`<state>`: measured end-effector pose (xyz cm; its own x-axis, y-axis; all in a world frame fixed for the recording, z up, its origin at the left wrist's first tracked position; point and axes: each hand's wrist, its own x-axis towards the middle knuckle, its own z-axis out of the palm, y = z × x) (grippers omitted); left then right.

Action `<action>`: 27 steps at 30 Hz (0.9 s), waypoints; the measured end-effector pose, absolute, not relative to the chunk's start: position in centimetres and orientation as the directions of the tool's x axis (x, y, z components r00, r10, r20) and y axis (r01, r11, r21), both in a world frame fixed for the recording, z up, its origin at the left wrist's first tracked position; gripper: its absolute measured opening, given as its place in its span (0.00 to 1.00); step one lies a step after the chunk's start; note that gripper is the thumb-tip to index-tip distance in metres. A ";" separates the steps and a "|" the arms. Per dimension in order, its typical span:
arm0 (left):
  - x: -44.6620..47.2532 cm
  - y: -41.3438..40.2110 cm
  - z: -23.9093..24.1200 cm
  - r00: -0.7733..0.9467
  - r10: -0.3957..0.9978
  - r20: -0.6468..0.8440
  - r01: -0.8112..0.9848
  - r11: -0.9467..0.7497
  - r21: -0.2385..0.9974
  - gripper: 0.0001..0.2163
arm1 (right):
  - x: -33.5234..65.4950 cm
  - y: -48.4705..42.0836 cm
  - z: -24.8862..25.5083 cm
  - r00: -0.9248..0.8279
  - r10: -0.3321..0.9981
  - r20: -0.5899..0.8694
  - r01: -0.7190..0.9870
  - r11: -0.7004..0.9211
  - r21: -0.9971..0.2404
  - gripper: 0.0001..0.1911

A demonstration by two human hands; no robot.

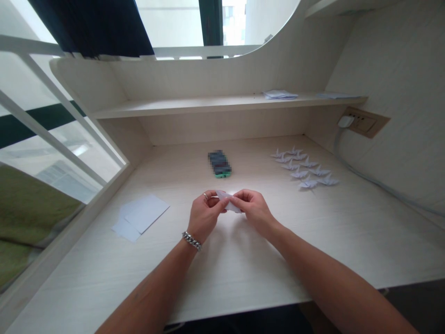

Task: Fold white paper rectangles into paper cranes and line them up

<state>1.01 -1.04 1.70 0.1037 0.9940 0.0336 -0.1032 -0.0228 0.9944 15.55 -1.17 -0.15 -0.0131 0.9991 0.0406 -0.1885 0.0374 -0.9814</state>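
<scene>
Both of my hands meet over the middle of the pale wooden desk [243, 260] and pinch a small folded piece of white paper [227, 201]. My left hand [204, 216], with a ring and a metal bracelet at the wrist, grips its left end with closed fingers. My right hand [253, 209] pinches its right end. The paper is partly hidden between the fingers. A phone [219, 163] lies just beyond my hands.
Several folded paper cranes [306, 168] stand at the back right. Flat white sheets [139, 217] lie at the left. More paper [280, 94] rests on the shelf above. A wall socket with a plug [361, 122] and a cable are on the right wall.
</scene>
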 end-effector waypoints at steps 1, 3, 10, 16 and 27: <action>1.0 -1.1 1.7 0.119 0.993 0.022 -0.108 -0.009 0.994 0.17 | 15.5 -1.2 -0.2 0.002 0.999 0.035 -0.189 0.035 -0.981 0.16; 1.0 -1.1 1.7 0.146 0.989 0.004 -0.104 0.011 0.995 0.18 | 15.5 -1.2 -0.2 0.020 0.999 0.026 -0.191 0.029 -0.981 0.16; 0.9 -0.8 1.1 0.107 0.993 0.053 -0.025 -0.051 0.998 0.18 | 15.4 -1.3 -0.4 -0.103 0.995 0.013 -0.060 0.007 -0.998 0.18; 1.0 -0.9 1.3 0.156 0.988 0.019 -0.082 -0.006 0.997 0.21 | 15.6 -1.3 -0.3 -0.037 0.996 0.087 0.043 0.089 -0.995 0.17; 0.5 -0.4 0.9 0.123 0.992 -0.003 0.003 0.003 1.000 0.13 | 15.7 -1.0 -0.8 -0.159 0.986 0.050 0.087 0.064 -0.994 0.15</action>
